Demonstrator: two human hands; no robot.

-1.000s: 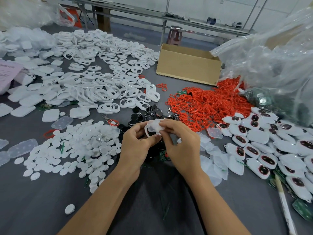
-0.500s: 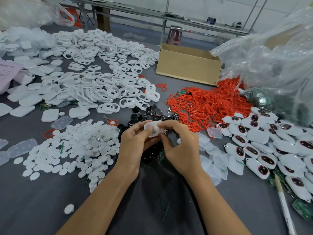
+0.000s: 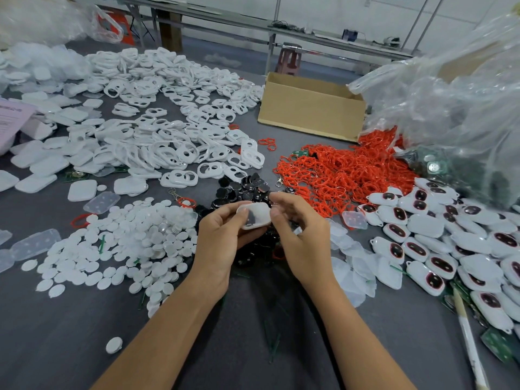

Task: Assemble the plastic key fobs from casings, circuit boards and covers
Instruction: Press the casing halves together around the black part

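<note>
Grips frosted casing point(image 3: 254, 215) in left hand point(image 3: 222, 243); curls right hand point(image 3: 304, 237) against its edge, hold there impossible to tell. Shows something dark inside, blurred.

Upper frame: pale white wall point(image 3: 323, 12) spans full width, with thin vertical and slanted metal struts at upper right. Long metal-framed bench point(image 3: 230, 21) runs left to right before wall; small dark items on its top, upper right. Brown wooden post point(image 3: 172, 32) below bench, upper left. Pink plastic stool point(image 3: 289, 60) under bench, upper centre. Grey floor point(image 3: 202, 49) beyond near table. Grey table top point(image 3: 70, 347) fills lower frame. Light even, diffuse; shadows soft.
</note>
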